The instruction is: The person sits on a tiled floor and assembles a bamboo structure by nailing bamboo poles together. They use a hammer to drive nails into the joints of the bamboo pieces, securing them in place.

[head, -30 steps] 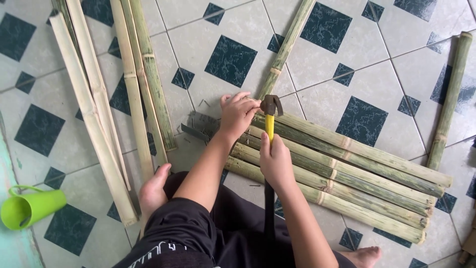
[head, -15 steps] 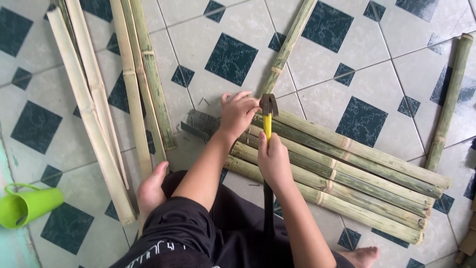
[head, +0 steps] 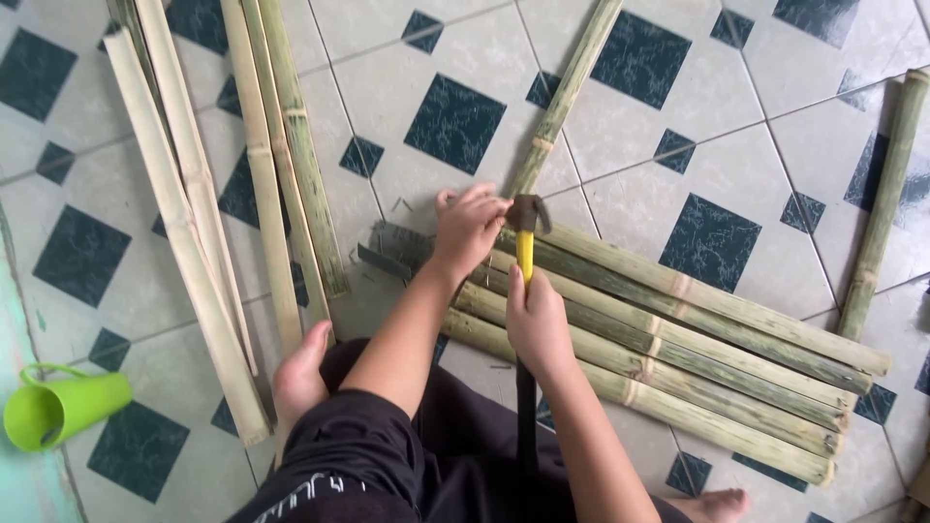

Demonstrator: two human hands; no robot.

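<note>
Bamboo lies all about you on the tiled floor [head: 678, 116]. Your right hand [head: 535, 324] is closed around the yellow handle of a hammer [head: 525, 228], whose dark head sits at the near ends of the bundle of green bamboo poles [head: 678, 339] lying side by side to your right. Your left hand [head: 468, 228] rests just beside the hammer head, fingers curled down over the pole ends; you cannot tell from here whether they pinch anything. A dark flat blade [head: 386, 260] lies on the floor just left of that hand. One thinner bamboo pole [head: 562, 97] runs away from the hammer toward the top of the view. Pale split bamboo strips [head: 194, 223] lie well to your left, and a green plastic cup [head: 58, 407] lies on its side near the left edge. Another pole [head: 886, 194] lies apart at the far right.
</note>
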